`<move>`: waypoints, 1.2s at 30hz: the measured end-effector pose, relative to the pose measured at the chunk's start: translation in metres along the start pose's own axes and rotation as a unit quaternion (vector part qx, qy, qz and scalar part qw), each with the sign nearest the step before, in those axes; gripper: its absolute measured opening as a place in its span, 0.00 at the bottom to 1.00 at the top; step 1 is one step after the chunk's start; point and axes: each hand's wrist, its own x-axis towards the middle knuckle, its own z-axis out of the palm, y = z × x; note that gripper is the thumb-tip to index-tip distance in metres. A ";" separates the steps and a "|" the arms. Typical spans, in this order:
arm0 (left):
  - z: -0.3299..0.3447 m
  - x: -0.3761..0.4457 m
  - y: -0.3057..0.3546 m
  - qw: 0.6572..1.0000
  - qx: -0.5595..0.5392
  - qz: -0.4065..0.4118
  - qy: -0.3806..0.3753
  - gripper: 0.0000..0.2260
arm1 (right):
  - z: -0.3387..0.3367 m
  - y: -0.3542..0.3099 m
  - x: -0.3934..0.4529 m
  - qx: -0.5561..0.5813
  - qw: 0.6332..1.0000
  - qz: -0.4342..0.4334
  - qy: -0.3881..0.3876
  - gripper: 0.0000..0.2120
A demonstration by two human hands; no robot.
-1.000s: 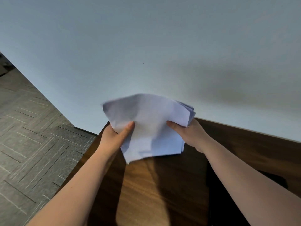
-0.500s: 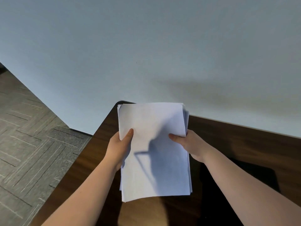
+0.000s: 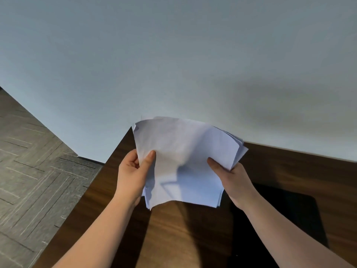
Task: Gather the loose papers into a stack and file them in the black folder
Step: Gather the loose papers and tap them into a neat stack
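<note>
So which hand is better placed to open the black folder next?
The right hand, probably. The folder lies closed on the desk right beneath that forearm, while the left hand sits on the far side of the papers and could keep holding them.

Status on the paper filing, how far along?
Gathered: all visible sheets are one stack of papers, none loose on the wooden desk. In hand: left hand and right hand grip its sides, edges fanned and uneven. Left: square it up and file it in the black folder.
</note>
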 end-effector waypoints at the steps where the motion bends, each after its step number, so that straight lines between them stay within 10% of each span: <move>1: 0.000 0.000 -0.001 1.000 -0.005 0.000 0.005 0.11 | 0.000 0.001 0.001 -0.004 1.000 -0.002 0.003 0.01; 12: 0.000 -0.017 -0.056 0.990 0.012 -0.134 -0.029 0.40 | 0.003 0.042 0.002 -0.037 0.996 0.073 -0.021 0.20; 25: 0.018 -0.003 0.025 0.998 -0.055 0.042 -0.005 0.28 | 0.001 -0.020 0.002 -0.023 0.993 -0.110 0.030 0.23; 36: 0.046 0.000 0.061 0.962 0.004 0.140 0.233 0.05 | 0.007 -0.051 -0.007 -0.063 0.975 -0.212 0.004 0.21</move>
